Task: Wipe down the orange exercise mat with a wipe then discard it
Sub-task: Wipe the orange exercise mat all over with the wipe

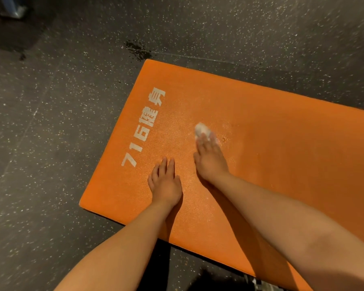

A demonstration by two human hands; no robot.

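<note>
The orange exercise mat (271, 143) lies on the dark floor, with white printed characters along its left end. My right hand (210, 158) presses a crumpled white wipe (201, 128) flat against the mat with straight fingers; the wipe sticks out past the fingertips. My left hand (165, 182) rests flat on the mat just left of it, fingers straight, holding nothing.
Dark speckled rubber floor (51, 122) surrounds the mat. A wet dark patch (138, 50) sits on the floor beyond the mat's far left corner. A pale object (14, 10) stands at the top left edge. A shoe (265, 285) shows at the bottom edge.
</note>
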